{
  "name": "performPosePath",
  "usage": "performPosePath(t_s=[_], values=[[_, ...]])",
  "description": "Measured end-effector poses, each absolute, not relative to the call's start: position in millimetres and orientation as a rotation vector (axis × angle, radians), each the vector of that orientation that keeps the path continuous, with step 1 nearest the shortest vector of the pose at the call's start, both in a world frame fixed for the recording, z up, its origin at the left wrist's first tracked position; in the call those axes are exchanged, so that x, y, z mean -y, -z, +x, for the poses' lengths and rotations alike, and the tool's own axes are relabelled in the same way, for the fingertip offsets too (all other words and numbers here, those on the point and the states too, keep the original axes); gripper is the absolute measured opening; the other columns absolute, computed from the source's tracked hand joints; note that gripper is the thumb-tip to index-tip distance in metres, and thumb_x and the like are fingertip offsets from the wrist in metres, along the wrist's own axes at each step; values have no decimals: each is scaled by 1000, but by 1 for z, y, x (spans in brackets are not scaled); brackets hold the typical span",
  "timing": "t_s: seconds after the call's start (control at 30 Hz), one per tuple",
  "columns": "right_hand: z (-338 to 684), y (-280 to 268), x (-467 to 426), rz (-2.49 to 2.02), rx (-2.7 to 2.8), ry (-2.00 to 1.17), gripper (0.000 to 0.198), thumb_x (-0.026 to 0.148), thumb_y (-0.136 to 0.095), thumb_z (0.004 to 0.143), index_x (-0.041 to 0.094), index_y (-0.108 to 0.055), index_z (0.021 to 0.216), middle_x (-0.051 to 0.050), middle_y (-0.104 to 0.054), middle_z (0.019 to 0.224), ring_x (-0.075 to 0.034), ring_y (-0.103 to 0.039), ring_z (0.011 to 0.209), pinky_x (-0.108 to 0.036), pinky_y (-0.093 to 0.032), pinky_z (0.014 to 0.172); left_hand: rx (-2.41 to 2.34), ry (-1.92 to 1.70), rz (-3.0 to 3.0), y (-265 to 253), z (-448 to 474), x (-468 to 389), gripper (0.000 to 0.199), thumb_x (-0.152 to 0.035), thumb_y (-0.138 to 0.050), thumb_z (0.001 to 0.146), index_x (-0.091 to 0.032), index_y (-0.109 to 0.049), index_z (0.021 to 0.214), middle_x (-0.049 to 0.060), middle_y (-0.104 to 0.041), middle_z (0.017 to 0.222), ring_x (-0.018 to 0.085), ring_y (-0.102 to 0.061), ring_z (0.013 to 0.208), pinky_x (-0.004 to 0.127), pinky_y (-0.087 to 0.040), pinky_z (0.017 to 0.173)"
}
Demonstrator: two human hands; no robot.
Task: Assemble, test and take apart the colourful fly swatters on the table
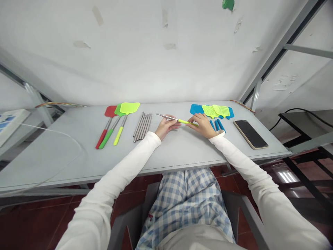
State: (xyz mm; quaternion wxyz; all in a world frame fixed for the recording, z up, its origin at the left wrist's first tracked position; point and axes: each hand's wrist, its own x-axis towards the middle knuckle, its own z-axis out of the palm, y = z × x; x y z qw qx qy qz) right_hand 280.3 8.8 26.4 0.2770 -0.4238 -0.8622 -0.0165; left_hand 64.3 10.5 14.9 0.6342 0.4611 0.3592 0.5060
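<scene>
My left hand (168,127) is closed around a thin metal rod (163,115) that points up and to the left. A yellow-green handle (184,121) sits on the rod's right end, and my right hand (201,125) pinches that handle. Left of my hands lie several loose metal rods (143,127) side by side. Beyond my right hand are blue swatter heads (195,109) and yellow-green swatter heads (210,111), partly overlapping. Several blue handles (217,125) lie beside my right wrist, partly hidden by it.
Three whole fly swatters lie at the left: a red one (101,139), a green one (106,138) and a yellow-green one (118,135). A phone (250,134) rests near the right end of the grey table (85,163). A white wall (145,76) stands behind.
</scene>
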Motion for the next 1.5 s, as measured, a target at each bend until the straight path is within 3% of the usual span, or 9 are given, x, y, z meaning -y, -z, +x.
performPosePath(t_s=[0.3, 0.5, 0.63, 0.87, 0.97, 1.07, 1.2, 1.37, 1.5], values=[[293, -30, -23, -1365, 2182, 12, 44, 44, -26, 98, 18, -59, 112, -13, -61, 112, -27, -51, 105, -39, -35, 91, -856, -1386, 1024, -27, 50, -19, 27, -37, -70, 76, -17, -63, 93, 2, -65, 83, 14, -68, 73, 26, -53, 69], [327, -1, -53, -1793, 1937, 278, 43, 34, -43, 88, 4, -52, 118, -27, -57, 115, -38, -48, 106, -49, -37, 86, -835, -1260, 979, -37, 42, -17, 39, -45, -62, 81, -21, -63, 112, -1, -56, 74, 16, -69, 69, 34, -57, 76], [336, 6, -58, -1964, 1888, 257, 44, 37, -50, 83, 5, -52, 112, -27, -60, 105, -37, -52, 97, -47, -39, 81, -824, -1187, 984, -38, 42, -14, 44, -45, -60, 82, -27, -58, 123, -3, -53, 76, 11, -63, 60, 29, -57, 66], [337, -2, -57, -1954, 1917, 320, 37, 37, -53, 83, 7, -55, 105, -25, -59, 103, -37, -53, 97, -46, -38, 80, -848, -1255, 1147, -35, 42, -17, 36, -41, -62, 81, -32, -65, 115, 1, -50, 86, 6, -43, 56, 17, -30, 36], [335, -4, -54, -1889, 1954, 390, 29, 34, -50, 85, 10, -58, 98, -22, -61, 96, -35, -54, 91, -45, -37, 79, -939, -1269, 1425, -31, 41, -19, 33, -41, -64, 80, -30, -68, 111, 2, -50, 90, 8, -43, 62, 18, -34, 43], [331, -12, -49, -1801, 2012, 414, 24, 32, -46, 88, 13, -60, 92, -20, -62, 89, -32, -55, 85, -44, -37, 77, -1086, -1328, 1742, -26, 40, -21, 28, -37, -66, 79, -28, -72, 105, 4, -51, 96, 12, -48, 76, 22, -46, 66], [327, -32, -41, -1736, 1890, 426, 28, 30, -36, 93, 15, -60, 91, -18, -63, 88, -31, -54, 86, -44, -36, 80, -1181, -1305, 2097, -23, 38, -22, 26, -32, -60, 84, -29, -71, 107, 4, -49, 106, 15, -50, 89, 32, -44, 90], [324, -48, -32, -1470, 1562, 212, 35, 42, -33, 95, 19, -57, 88, -13, -60, 93, -25, -55, 92, -41, -41, 84, -1212, -1251, 2399, -23, 36, -21, 26, -30, -54, 88, -33, -71, 108, 5, -54, 102, 18, -51, 90, 35, -39, 91], [320, -40, -39, -1204, 1213, -303, 36, 53, -42, 90, 20, -56, 88, -7, -61, 90, -20, -58, 91, -37, -47, 82, -1225, -1204, 2478, -22, 36, -20, 26, -29, -52, 90, -35, -71, 107, 6, -58, 101, 20, -52, 88, 35, -37, 87]])
